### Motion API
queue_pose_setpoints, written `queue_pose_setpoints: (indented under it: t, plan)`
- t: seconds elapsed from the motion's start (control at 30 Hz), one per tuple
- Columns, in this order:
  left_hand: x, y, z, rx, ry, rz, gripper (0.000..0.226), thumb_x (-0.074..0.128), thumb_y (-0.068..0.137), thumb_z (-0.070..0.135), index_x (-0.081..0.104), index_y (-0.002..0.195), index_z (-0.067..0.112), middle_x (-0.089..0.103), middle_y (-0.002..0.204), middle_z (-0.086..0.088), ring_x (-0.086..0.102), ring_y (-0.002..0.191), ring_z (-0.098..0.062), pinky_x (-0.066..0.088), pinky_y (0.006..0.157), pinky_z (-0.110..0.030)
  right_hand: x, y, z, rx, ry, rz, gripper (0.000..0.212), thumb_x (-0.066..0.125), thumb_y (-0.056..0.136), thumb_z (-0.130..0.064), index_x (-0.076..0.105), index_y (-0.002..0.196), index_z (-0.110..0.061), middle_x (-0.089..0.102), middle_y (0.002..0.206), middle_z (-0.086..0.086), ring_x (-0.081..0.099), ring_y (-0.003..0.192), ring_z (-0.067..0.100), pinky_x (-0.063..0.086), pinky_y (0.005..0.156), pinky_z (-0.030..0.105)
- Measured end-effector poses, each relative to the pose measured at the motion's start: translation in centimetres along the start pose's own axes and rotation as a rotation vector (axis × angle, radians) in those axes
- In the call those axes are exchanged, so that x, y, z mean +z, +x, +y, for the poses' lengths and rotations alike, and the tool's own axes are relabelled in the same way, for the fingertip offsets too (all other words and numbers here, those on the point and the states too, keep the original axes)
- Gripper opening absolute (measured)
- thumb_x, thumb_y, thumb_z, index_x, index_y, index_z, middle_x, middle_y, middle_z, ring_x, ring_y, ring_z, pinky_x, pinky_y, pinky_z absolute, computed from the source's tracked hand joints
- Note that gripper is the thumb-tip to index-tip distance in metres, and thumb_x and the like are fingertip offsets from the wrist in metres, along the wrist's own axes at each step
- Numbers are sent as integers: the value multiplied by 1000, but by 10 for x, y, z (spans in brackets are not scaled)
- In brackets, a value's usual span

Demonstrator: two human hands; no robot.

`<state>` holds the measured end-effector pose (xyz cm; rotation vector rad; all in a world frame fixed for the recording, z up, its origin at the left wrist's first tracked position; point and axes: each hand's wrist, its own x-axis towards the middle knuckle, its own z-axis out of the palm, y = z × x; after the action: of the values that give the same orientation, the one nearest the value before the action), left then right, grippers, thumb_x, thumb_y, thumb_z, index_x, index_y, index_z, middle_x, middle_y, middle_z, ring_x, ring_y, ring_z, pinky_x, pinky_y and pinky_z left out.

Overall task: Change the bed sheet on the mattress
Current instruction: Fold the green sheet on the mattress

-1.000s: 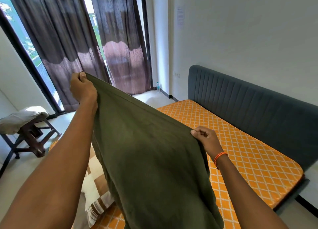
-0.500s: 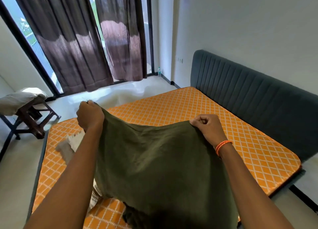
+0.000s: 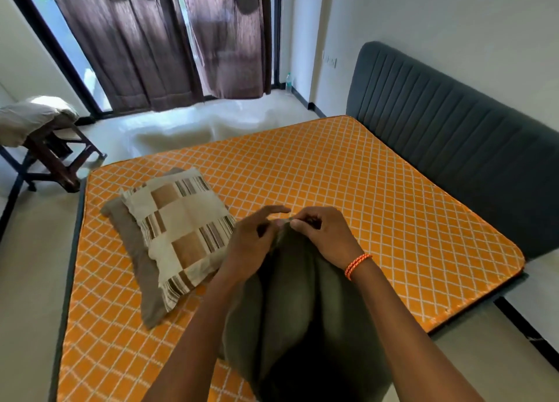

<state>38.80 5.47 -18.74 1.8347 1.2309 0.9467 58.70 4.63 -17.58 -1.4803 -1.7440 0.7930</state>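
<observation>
A bare orange mattress (image 3: 348, 187) with a white diamond pattern fills the middle of the view. Over its near edge hangs an olive-green sheet (image 3: 290, 305), bunched into folds. My right hand (image 3: 323, 235) pinches the sheet's top edge. Right beside it, my left hand (image 3: 254, 238) touches the same edge with its fingers spread and mostly straight. The two hands meet at the top of the bunched cloth. The sheet's lower part drops out of view between my arms.
Two pillows lie on the mattress's left half, a brown-and-cream checked one (image 3: 181, 229) on a grey one (image 3: 136, 256). A dark padded headboard (image 3: 453, 135) runs along the right. A wooden stool (image 3: 51, 156) with folded bedding stands at the left, with curtains (image 3: 157, 38) behind.
My hands came down and together, so the sheet went from spread wide to bunched. The left hand loosened its grip. The pillows, hidden before, are in sight.
</observation>
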Motion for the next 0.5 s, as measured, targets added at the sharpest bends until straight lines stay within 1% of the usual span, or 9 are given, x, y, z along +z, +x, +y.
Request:
queue_pose_setpoints:
  t: [0.07, 0.1, 0.13, 0.23, 0.27, 0.33, 0.4, 0.47, 0.5]
  plan:
    - [8, -6, -5, 8, -84, -112, 26, 55, 110, 30, 68, 131, 38, 76, 106, 19, 73, 94, -7, 60, 81, -30, 8, -9, -3, -16, 15, -20, 12, 70, 97, -31, 76, 90, -23, 73, 87, -10, 68, 85, 7, 55, 79, 34]
    - [9, -8, -9, 0, -131, -154, 26, 53, 111, 30, 70, 130, 32, 75, 114, 15, 72, 106, -7, 60, 88, -31, 10, -13, -3, -23, 24, -24, 12, 69, 97, -31, 75, 91, -23, 73, 88, -9, 68, 86, 8, 55, 80, 36]
    - [9, -8, -13, -3, -160, -196, 26, 51, 111, 30, 72, 127, 25, 75, 114, 10, 71, 109, -9, 60, 90, -33, 11, -17, -3, -26, 33, -25, 12, 68, 98, -31, 74, 91, -23, 73, 88, -9, 68, 86, 9, 56, 80, 39]
    - [8, -10, -20, -4, -155, -281, 32, 47, 112, 35, 72, 106, 16, 69, 90, -5, 66, 85, -25, 53, 75, -41, 12, -28, -3, -27, 37, -28, 12, 66, 100, -29, 72, 91, -24, 71, 86, -9, 67, 85, 11, 56, 79, 42]
    - [8, -11, -19, -5, -153, -285, 33, 48, 111, 36, 71, 101, 16, 65, 85, -9, 62, 80, -30, 50, 71, -39, 12, -31, -3, -28, 42, -28, 13, 65, 101, -29, 72, 91, -24, 71, 86, -8, 66, 85, 12, 56, 80, 42]
    - [10, -12, -16, 5, -140, -265, 31, 50, 110, 36, 69, 95, 16, 61, 80, -11, 58, 74, -33, 45, 66, -35, 11, -36, -4, -26, 60, -11, 15, 63, 102, -28, 72, 91, -23, 70, 86, -6, 65, 84, 14, 55, 79, 44]
    - [14, -13, -14, 36, -79, -207, 28, 53, 110, 37, 68, 92, 20, 61, 75, -5, 58, 69, -30, 46, 63, -40, 9, -39, -4, -29, 59, 25, 14, 64, 102, -28, 72, 92, -22, 70, 85, -6, 65, 83, 13, 55, 78, 42]
    - [19, -13, -14, 74, 47, -110, 24, 56, 108, 39, 68, 90, 26, 62, 72, 4, 59, 65, -18, 51, 62, -47, 6, -42, -2, -42, 33, 74, 9, 67, 100, -29, 71, 93, -24, 70, 85, -9, 66, 83, 12, 55, 75, 37]
    - [21, -14, -14, 82, 112, -54, 22, 57, 107, 40, 68, 91, 29, 64, 72, 8, 61, 65, -13, 53, 61, -46, 5, -44, -1, -48, 18, 99, 5, 69, 98, -30, 70, 95, -26, 69, 85, -11, 66, 83, 10, 55, 73, 33]
